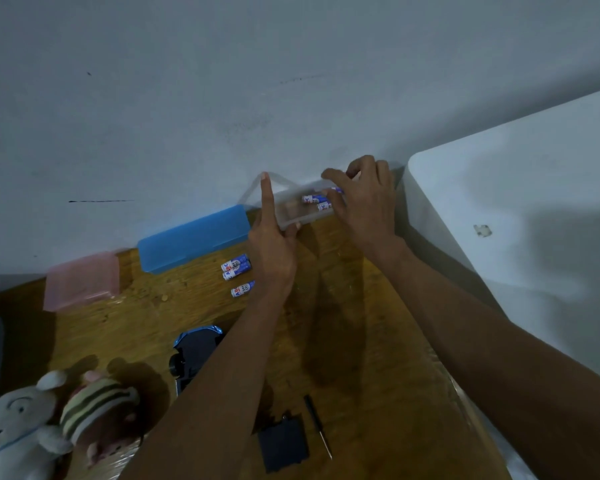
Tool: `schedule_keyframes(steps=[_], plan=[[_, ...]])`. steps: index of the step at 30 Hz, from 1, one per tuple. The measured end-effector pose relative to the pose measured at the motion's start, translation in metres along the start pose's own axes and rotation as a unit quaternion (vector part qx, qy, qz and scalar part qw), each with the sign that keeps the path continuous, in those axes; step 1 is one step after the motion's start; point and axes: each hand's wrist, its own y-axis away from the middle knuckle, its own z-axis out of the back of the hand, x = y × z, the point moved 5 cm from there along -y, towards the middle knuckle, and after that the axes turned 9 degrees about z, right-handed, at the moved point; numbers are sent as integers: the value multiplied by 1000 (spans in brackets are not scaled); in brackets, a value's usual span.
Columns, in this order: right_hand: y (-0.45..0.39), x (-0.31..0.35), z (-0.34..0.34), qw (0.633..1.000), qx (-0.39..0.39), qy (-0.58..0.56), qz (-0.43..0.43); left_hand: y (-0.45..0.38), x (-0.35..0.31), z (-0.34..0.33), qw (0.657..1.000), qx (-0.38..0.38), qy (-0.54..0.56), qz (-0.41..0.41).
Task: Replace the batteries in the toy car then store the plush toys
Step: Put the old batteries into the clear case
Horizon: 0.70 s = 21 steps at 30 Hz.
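left hand [272,251] holds clear box [298,211], right hand [364,199] seemingly pinching batteries [317,201]

This looks like a room in a home, used as an informal hobby corner rather than a workshop. A scuffed, pale painted wall [222,81] stands right behind a varnished wooden worktop [343,306], and a white rounded furniture piece [516,209] stands against its right side. Household playthings lie about: two plush toys [49,420] and a blue toy car [194,355], along with small plastic storage boxes in blue [193,239] and pink [82,280], loose household batteries [237,270] and a small screwdriver [317,426].
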Motion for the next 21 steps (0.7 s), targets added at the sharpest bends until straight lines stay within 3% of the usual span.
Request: schedule_keyframes(steps=[6, 12, 21], plan=[[27, -7, -6, 997, 50, -63, -20, 0, 3, -3, 1000, 15, -19, -13], [38, -13, -5, 957, 42, -202, -206, 2, -2, 0, 999, 42, -25, -16], [34, -16, -6, 948, 98, -183, -242, 5, -9, 1, 999, 38, -31, -10]])
